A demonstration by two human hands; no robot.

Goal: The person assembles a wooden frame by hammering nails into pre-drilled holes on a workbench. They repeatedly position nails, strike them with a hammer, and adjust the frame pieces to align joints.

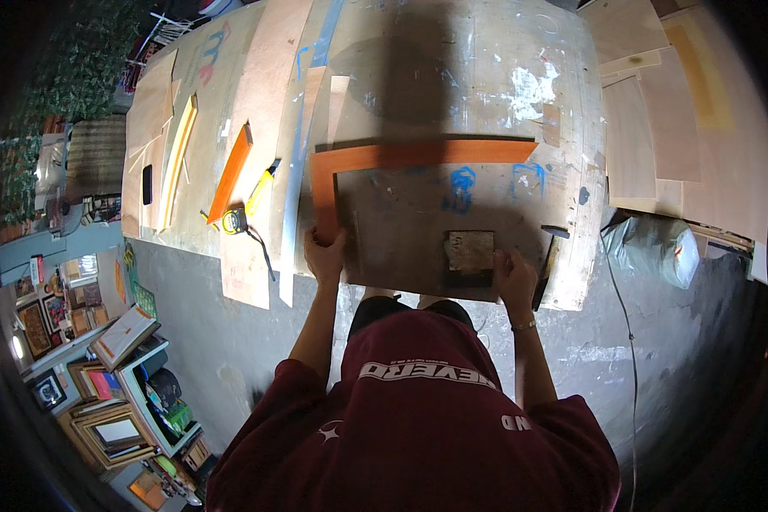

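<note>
An L-shaped corner of orange-brown frame moulding point(427, 154) lies on the worktable, its long arm running to the right and its short arm toward me. My left hand point(324, 256) is closed around the near end of the short arm. By the table's front edge, my right hand point(514, 277) has its fingers drawn together at the lower right corner of a small, square, light-brown box or block point(471, 250). Whatever is in those fingers is too small to tell. Just right of that hand rests a hammer point(555, 231), its dark handle pointing toward me.
Left of the frame corner lie a loose orange moulding strip point(232, 175), a yellow tape measure point(233, 222), a yellow cutter knife point(263, 189), a pale strip point(177, 162) and a dark phone point(148, 184). Plywood sheets point(657, 128) stand right; a cable point(630, 333) crosses the floor.
</note>
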